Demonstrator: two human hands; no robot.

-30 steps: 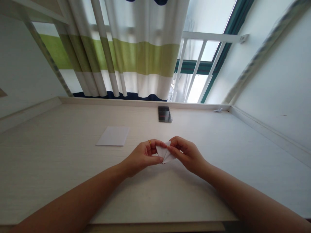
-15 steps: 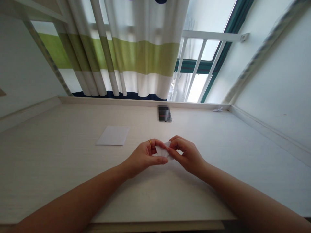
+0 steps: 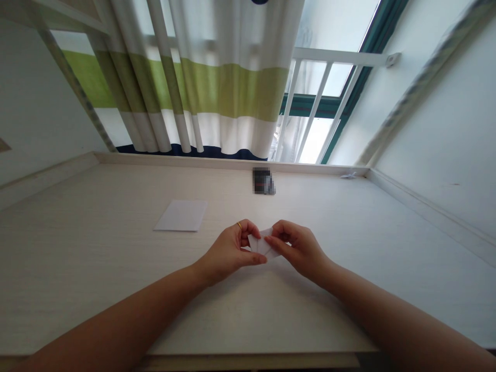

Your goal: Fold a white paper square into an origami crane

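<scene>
A small folded piece of white paper (image 3: 262, 245) is held between my two hands, above the middle of the pale table. My left hand (image 3: 234, 247), with a ring on one finger, grips its left side; the thumb lies along the lower edge and a fingertip presses the upper part. From the other side, my right hand (image 3: 300, 247) pinches the paper between thumb and curled fingers. Crease lines show on the paper's face. Its back and parts of both side edges are hidden by my fingers.
A flat stack or sheet of white paper (image 3: 181, 215) lies to the left on the table (image 3: 96, 258). A blurred-out dark object (image 3: 263, 181) sits near the back ledge. A small white object (image 3: 349, 175) rests in the far right corner. Behind are a curtain (image 3: 232, 88) and white railing (image 3: 341, 57).
My left fingertip and right fingers have shifted slightly on the paper, which now looks flatter and more spread between them. The other things on the table stay put.
</scene>
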